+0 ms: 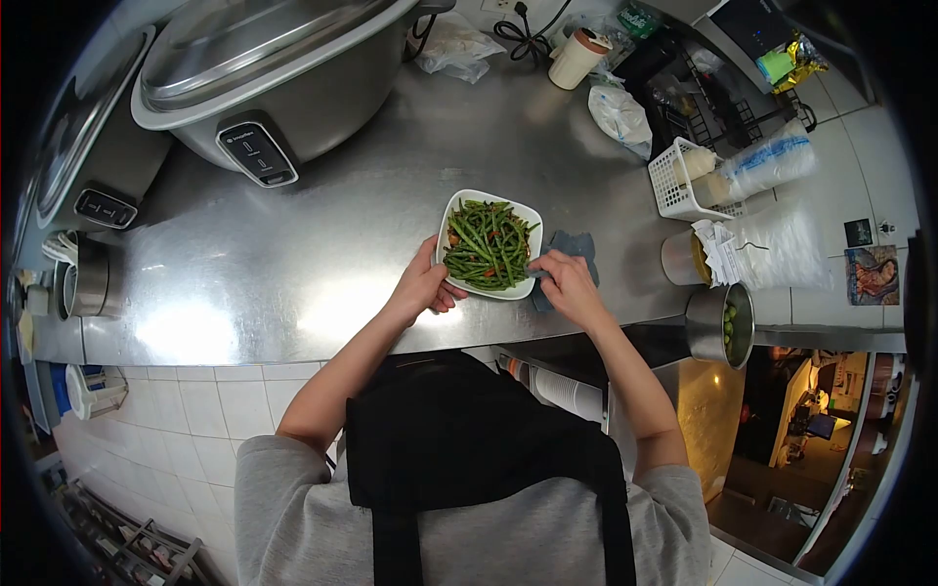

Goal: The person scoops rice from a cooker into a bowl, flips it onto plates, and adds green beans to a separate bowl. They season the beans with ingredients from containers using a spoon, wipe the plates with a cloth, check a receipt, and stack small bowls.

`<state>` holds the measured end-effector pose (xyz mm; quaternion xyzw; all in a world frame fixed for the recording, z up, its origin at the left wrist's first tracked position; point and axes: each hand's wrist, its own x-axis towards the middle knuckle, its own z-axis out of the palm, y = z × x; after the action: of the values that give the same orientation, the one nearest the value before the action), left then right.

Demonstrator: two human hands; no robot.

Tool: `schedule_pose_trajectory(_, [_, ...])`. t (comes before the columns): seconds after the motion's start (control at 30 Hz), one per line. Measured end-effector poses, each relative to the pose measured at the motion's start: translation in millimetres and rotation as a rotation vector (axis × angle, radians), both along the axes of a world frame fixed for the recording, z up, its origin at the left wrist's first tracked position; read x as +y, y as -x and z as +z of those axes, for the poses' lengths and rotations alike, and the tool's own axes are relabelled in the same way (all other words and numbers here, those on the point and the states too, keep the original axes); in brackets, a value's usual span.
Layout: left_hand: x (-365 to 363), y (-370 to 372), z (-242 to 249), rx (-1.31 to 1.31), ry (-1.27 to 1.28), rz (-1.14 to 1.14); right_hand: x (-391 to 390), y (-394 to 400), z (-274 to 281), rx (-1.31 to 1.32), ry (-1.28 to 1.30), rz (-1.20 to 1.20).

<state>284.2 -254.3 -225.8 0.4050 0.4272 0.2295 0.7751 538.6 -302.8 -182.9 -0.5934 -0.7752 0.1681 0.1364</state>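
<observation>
A white square bowl point(532, 217) full of green beans point(489, 244) with small reddish bits is in front of me at the counter's near edge. My left hand point(423, 283) grips its left side, thumb by the rim and fingers curled below. My right hand point(567, 283) is closed at the bowl's lower right corner, fingertips against the rim. A dark blue-grey cloth point(576, 246) lies right of the bowl, partly under my right hand, and a bit of it shows at the pinched fingertips.
Two large rice cookers point(322, 127) stand at the back left of the steel counter point(274, 225). To the right are a white basket point(674, 186), plastic bags point(782, 244) and a metal container point(705, 322) with green items. A cream tumbler point(576, 63) stands at the back.
</observation>
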Motion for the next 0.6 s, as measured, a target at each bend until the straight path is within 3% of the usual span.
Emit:
schedule_pose_trajectory(0.07, [-0.2,0.7,-0.1,0.000,-0.003,0.003,1.6,-14.4,-19.1,0.412,0.147,-0.048])
schedule_pose_trajectory(0.1, [-0.9,0.7,-0.1,-0.008,0.000,0.002,0.2,-22.3,-18.8,0.411,0.148,-0.046])
schedule_pose_trajectory(0.17, [-2.0,1.1,-0.7,-0.016,0.003,0.008,-1.0,-36.9,-17.4,0.610,0.059,-0.383])
schedule_pose_trajectory(0.2, [-2.0,0.6,-1.3,-0.004,0.004,0.007,-6.5,-37.7,-18.7,0.611,0.060,-0.379])
schedule_pose_trajectory(0.3, [2.4,3.1,1.1,0.010,0.000,-0.013,-46.2,-33.6,-22.4,-0.280,-0.316,-0.132])
schedule_pose_trajectory(0.37, [5.8,4.5,1.9,0.012,-0.002,-0.034,-48.2,-37.4,-20.4,-0.282,-0.285,-0.148])
schedule_pose_trajectory(0.43, [10.0,7.9,1.5,0.032,-0.027,-0.089,-29.6,-53.2,-9.5,0.099,0.110,-0.250])
schedule_pose_trajectory(0.57, [16.1,9.3,2.5,0.068,-0.058,-0.132,22.7,-20.4,23.7,0.217,-0.049,-0.164])
schedule_pose_trajectory(0.6, [16.8,9.6,3.0,0.069,-0.058,-0.140,35.0,-12.0,23.3,0.091,-0.139,-0.044])
